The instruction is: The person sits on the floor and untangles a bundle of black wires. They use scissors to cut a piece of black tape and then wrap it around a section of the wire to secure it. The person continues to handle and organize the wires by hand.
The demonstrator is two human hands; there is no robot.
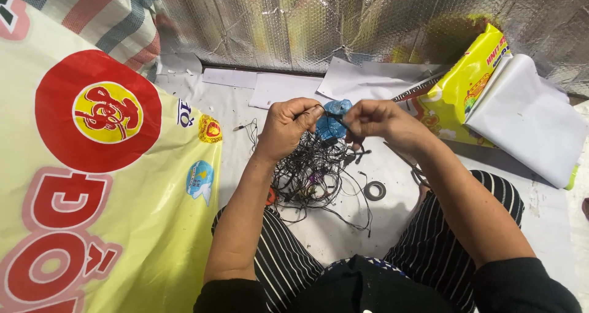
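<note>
Cut off at the left and bottom edges: big printed sack (92,184). Half hidden behind the fingertips at centre: blue scrap (332,121). Too tangled to separate into strands: black wires (310,172). Clipped at far right: white sheet (527,116).

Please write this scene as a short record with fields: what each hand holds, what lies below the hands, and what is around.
left hand: left hand pinches a thin black wire between its fingers
right hand: right hand grips a crumpled blue piece, material unclear
below hands: tangle of black wires on the white sheet
near tangle: small dark tape ring
left side: large yellow sack with red print
right side: yellow packet under white paper
back: silver foil wall
</note>
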